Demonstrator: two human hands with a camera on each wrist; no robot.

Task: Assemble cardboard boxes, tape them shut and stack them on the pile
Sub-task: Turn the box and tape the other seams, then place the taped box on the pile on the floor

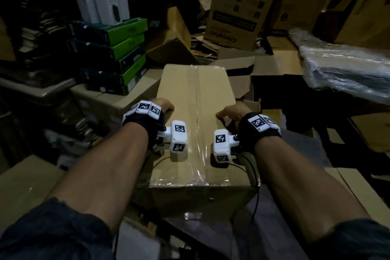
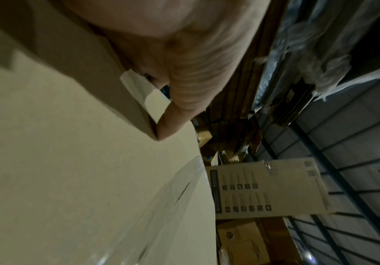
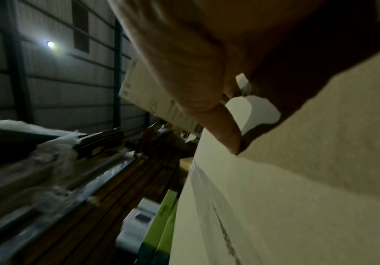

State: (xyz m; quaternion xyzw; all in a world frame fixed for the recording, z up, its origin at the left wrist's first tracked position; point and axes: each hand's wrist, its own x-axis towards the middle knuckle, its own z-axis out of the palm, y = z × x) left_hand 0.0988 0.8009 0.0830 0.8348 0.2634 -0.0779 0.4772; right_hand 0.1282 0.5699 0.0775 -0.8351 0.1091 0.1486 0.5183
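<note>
1. Box (image 1: 196, 124): plain brown, closed, clear tape (image 1: 197, 99) along its top seam, held over stacked cartons.
2. Left hand (image 1: 163, 106) grips its left edge.
3. Right hand (image 1: 231, 112) grips its right edge.

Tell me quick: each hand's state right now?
Left hand: grips the left side of the taped cardboard box.
Right hand: grips the box's right side.

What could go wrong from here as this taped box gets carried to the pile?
Both hands, left hand and right hand, hold the taped box only by its side edges, so the grip could slip. Loose flattened cardboard ahead might snag it or leave it resting unevenly.
</note>
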